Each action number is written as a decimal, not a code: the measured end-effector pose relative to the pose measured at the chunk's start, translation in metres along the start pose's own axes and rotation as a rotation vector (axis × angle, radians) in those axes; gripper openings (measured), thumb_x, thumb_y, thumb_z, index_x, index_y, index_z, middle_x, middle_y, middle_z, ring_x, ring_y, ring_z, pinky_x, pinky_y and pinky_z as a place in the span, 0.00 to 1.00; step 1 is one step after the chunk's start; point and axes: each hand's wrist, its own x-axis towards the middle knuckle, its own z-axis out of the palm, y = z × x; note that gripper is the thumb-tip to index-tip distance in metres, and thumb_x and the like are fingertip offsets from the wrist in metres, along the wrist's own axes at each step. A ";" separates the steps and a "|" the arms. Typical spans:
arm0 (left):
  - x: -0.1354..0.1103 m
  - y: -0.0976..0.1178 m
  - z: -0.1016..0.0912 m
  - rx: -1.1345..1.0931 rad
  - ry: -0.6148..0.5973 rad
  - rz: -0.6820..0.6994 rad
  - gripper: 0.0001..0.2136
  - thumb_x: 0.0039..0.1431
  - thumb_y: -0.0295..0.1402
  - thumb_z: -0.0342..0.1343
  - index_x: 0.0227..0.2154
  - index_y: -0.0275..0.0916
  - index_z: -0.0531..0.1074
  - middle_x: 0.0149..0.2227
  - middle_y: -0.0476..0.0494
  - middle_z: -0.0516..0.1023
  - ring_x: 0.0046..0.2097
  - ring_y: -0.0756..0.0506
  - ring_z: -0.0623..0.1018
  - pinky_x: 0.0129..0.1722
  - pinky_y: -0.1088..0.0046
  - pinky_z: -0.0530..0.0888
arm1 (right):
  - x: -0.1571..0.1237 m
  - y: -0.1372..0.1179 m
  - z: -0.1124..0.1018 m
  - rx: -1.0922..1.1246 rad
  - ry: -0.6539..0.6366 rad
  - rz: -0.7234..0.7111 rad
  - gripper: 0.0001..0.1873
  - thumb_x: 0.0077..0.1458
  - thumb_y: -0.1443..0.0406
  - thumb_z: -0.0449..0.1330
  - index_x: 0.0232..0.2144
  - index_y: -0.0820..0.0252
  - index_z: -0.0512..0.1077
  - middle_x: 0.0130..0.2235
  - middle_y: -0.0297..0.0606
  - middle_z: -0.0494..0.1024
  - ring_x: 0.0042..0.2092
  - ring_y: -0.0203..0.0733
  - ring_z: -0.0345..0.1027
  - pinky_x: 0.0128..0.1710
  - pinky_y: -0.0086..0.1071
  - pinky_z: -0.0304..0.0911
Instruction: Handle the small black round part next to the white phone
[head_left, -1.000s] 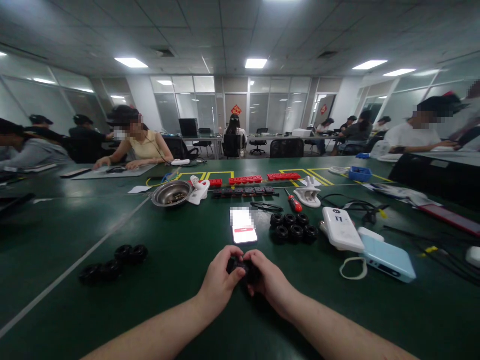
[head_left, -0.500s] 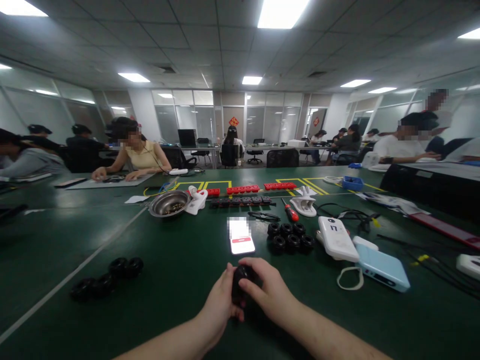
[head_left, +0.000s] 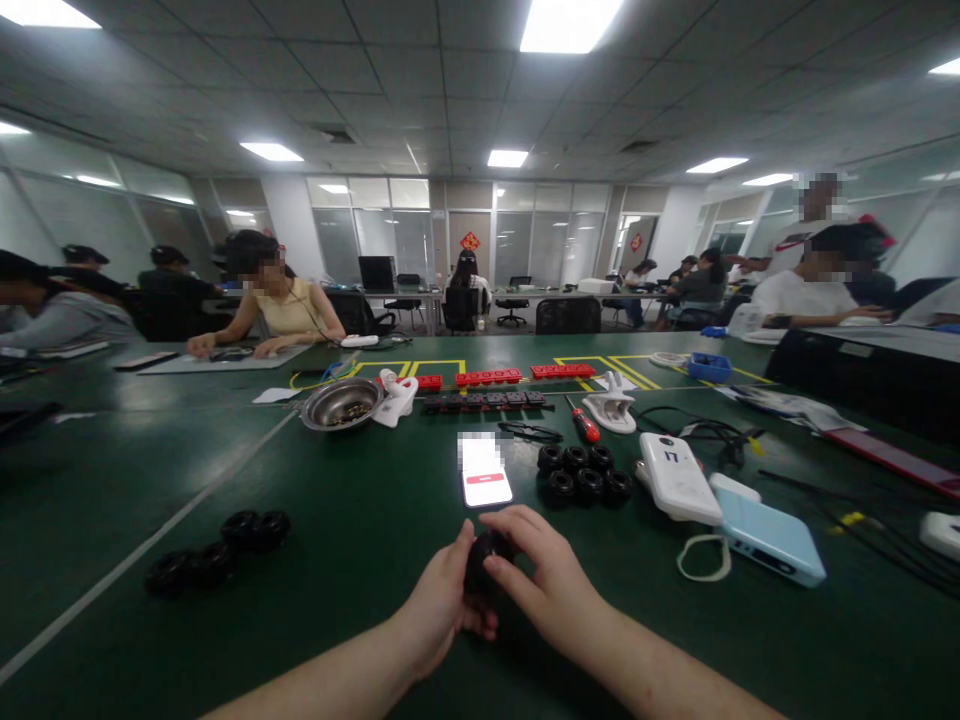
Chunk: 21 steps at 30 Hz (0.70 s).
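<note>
A small black rubber wheel (head_left: 482,556) is gripped between both hands just above the green table (head_left: 360,520). My left hand (head_left: 442,600) wraps it from the left with closed fingers. My right hand (head_left: 544,580) pinches it from the right and top. A lit phone (head_left: 484,472) lies just beyond the hands. Several more black wheels (head_left: 583,472) sit in a cluster to the right of the phone, and another group of black wheels (head_left: 217,548) lies at the left.
A white device (head_left: 677,477) and a light blue box (head_left: 771,540) lie at the right, with cables beyond. Further back are a metal bowl (head_left: 341,403), a red-handled screwdriver (head_left: 583,421) and rows of red and black parts (head_left: 487,390). Other people sit at neighbouring tables.
The view has tilted up a little. Both hands have turned the wheel between them, and the right hand's fingers now reach over its top.
</note>
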 end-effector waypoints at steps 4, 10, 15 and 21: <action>0.004 0.007 -0.007 0.057 -0.002 0.089 0.21 0.47 0.51 0.48 0.28 0.34 0.64 0.15 0.55 0.62 0.13 0.57 0.57 0.09 0.84 0.56 | -0.003 0.000 -0.003 0.010 0.046 -0.004 0.28 0.47 0.70 0.54 0.52 0.55 0.54 0.49 0.41 0.63 0.50 0.42 0.57 0.50 0.39 0.54; 0.013 0.012 -0.019 0.412 0.080 0.210 0.18 0.50 0.47 0.47 0.30 0.35 0.65 0.15 0.57 0.61 0.13 0.56 0.59 0.10 0.84 0.56 | 0.002 0.008 -0.003 -0.113 -0.041 0.225 0.11 0.51 0.60 0.54 0.36 0.59 0.67 0.29 0.35 0.71 0.30 0.38 0.64 0.29 0.31 0.61; 0.016 0.012 -0.024 0.545 0.050 0.206 0.18 0.51 0.46 0.45 0.32 0.34 0.66 0.12 0.58 0.59 0.13 0.55 0.59 0.11 0.83 0.58 | 0.002 0.003 -0.003 -0.110 -0.069 0.065 0.12 0.48 0.70 0.55 0.37 0.57 0.67 0.35 0.35 0.71 0.37 0.38 0.64 0.38 0.32 0.60; 0.019 0.012 -0.026 0.563 0.086 0.272 0.15 0.50 0.43 0.47 0.31 0.34 0.66 0.15 0.56 0.63 0.14 0.55 0.61 0.11 0.82 0.60 | 0.003 0.008 -0.002 -0.106 0.033 0.212 0.14 0.51 0.62 0.53 0.41 0.58 0.63 0.32 0.35 0.70 0.32 0.37 0.64 0.29 0.29 0.59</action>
